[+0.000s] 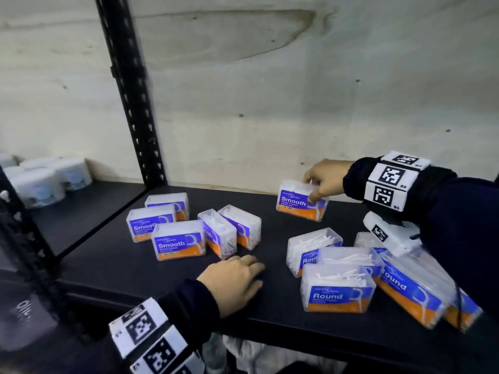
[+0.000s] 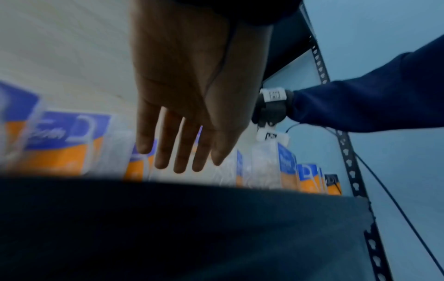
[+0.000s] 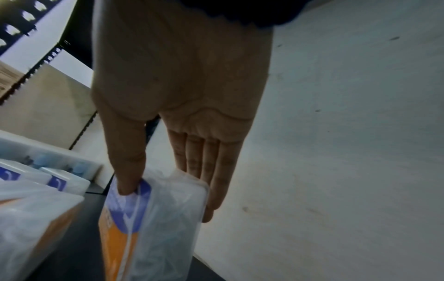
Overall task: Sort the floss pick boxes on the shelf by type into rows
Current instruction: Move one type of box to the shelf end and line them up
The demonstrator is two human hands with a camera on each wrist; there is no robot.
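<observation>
Clear floss pick boxes with blue and orange labels lie on the black shelf point(image 1: 135, 268). My right hand point(image 1: 322, 182) pinches one "Smooth" box point(image 1: 299, 202) at the back right, thumb on its front and fingers behind; the right wrist view shows the same box point(image 3: 153, 218) gripped in the right hand point(image 3: 168, 114). Several "Smooth" boxes point(image 1: 176, 242) cluster at the left. Several "Round" boxes point(image 1: 337, 290) crowd the front right. My left hand point(image 1: 237, 279) hovers flat over the shelf's front middle, fingers straight, holding nothing; the left hand point(image 2: 182, 114) shows its fingers extended.
A black perforated upright point(image 1: 129, 90) stands at the back left before a pale wall point(image 1: 297, 90). White round tubs point(image 1: 46, 179) sit on the neighbouring shelf to the left. Bare shelf lies between the two box clusters and along the back.
</observation>
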